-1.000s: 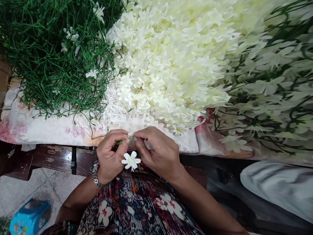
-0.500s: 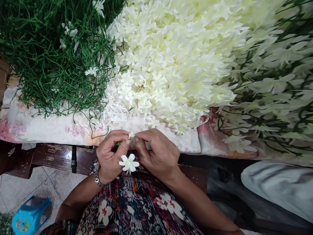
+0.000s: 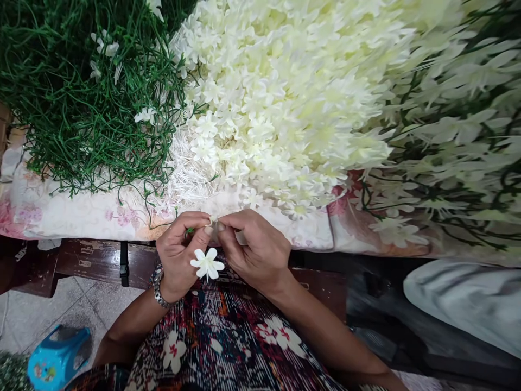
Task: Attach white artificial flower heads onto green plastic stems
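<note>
My left hand (image 3: 179, 255) is closed around a thin green stem (image 3: 189, 232), and a white artificial flower (image 3: 207, 264) sticks out from between its fingers. My right hand (image 3: 253, 251) pinches a small white piece (image 3: 213, 219) at the stem's tip, fingertip to fingertip with the left. Both hands hover over my lap, just in front of the table edge. A wristwatch (image 3: 158, 289) is on my left wrist.
A big heap of white flowers (image 3: 285, 98) covers the floral cloth (image 3: 81, 214) on the table. Green stems (image 3: 81, 98) are piled at left, white stamens (image 3: 189, 176) between them, finished sprays (image 3: 451, 141) at right. A blue stool (image 3: 57, 355) stands on the floor.
The two hands have stayed pinched together and shifted slightly left and up in the picture as the view moved. The flower in the left hand moved with them.
</note>
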A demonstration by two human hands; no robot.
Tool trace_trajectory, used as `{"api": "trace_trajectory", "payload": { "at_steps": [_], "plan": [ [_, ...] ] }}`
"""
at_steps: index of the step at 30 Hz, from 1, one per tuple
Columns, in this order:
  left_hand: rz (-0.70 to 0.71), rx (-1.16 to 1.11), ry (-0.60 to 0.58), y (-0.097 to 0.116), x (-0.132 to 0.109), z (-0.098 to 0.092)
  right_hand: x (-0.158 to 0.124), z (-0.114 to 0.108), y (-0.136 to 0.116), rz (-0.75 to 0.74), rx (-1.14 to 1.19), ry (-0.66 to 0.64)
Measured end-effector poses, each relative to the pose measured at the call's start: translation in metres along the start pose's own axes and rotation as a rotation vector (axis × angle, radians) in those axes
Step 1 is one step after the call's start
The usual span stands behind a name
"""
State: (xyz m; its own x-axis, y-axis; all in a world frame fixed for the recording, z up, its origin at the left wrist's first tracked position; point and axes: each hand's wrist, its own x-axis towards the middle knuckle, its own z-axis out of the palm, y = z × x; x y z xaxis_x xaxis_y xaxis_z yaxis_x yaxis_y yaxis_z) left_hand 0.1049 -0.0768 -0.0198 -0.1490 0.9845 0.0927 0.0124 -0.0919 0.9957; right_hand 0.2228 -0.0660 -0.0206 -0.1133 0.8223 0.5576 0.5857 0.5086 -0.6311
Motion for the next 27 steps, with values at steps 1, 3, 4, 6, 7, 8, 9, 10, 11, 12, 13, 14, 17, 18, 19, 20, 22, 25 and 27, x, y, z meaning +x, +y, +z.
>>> {"api": "trace_trajectory", "payload": {
  "at_steps": [1,3,4,6,7,8,9,10,11,12,13,14,17,18,19,20,22,25,27],
  "plan": [
    [-0.006,0.016,-0.010,0.001,0.001,-0.001,0.001,-0.001,0.000,0.006,0.017,-0.018],
    [0.014,0.052,-0.042,0.002,0.002,-0.003,0.003,-0.004,0.001,0.024,0.062,-0.058],
    [0.037,0.070,-0.061,0.003,0.002,-0.004,0.004,-0.005,0.001,0.036,0.085,-0.074],
    [0.071,0.095,-0.097,0.004,0.003,-0.006,0.005,-0.008,0.002,0.045,0.123,-0.100],
    [0.074,0.096,-0.104,0.005,0.002,-0.006,0.005,-0.009,0.003,0.044,0.134,-0.110],
    [0.064,0.090,-0.102,0.005,0.002,-0.007,0.005,-0.010,0.004,0.039,0.143,-0.117],
    [0.044,0.084,-0.093,0.005,0.001,-0.007,0.004,-0.011,0.005,0.031,0.154,-0.123],
    [0.021,0.081,-0.083,0.005,0.001,-0.008,0.004,-0.011,0.005,0.023,0.167,-0.126],
    [-0.001,0.081,-0.078,0.005,0.001,-0.008,0.004,-0.011,0.006,0.015,0.185,-0.129],
    [-0.016,0.084,-0.079,0.005,0.001,-0.007,0.003,-0.011,0.006,0.008,0.204,-0.134],
    [-0.022,0.087,-0.085,0.004,0.002,-0.007,0.003,-0.011,0.006,0.001,0.221,-0.138],
    [-0.015,0.088,-0.095,0.004,0.003,-0.006,0.003,-0.010,0.006,-0.005,0.231,-0.142],
    [0.055,0.062,-0.125,0.004,0.005,-0.004,0.002,-0.009,0.004,-0.012,0.231,-0.138],
    [0.074,0.045,-0.133,0.003,0.006,-0.004,0.002,-0.010,0.004,-0.008,0.229,-0.132],
    [0.078,0.023,-0.141,0.003,0.006,-0.004,0.002,-0.010,0.003,0.000,0.233,-0.129],
    [0.066,-0.004,-0.145,0.003,0.006,-0.004,0.002,-0.011,0.003,0.011,0.244,-0.131],
    [0.014,-0.055,-0.134,0.003,0.006,-0.005,0.002,-0.012,0.002,0.041,0.277,-0.155],
    [-0.027,-0.113,-0.122,0.002,0.005,-0.006,0.004,-0.014,0.000,0.078,0.310,-0.200],
    [-0.012,-0.129,-0.132,0.002,0.005,-0.006,0.004,-0.014,0.000,0.082,0.304,-0.198]
  ]
}}
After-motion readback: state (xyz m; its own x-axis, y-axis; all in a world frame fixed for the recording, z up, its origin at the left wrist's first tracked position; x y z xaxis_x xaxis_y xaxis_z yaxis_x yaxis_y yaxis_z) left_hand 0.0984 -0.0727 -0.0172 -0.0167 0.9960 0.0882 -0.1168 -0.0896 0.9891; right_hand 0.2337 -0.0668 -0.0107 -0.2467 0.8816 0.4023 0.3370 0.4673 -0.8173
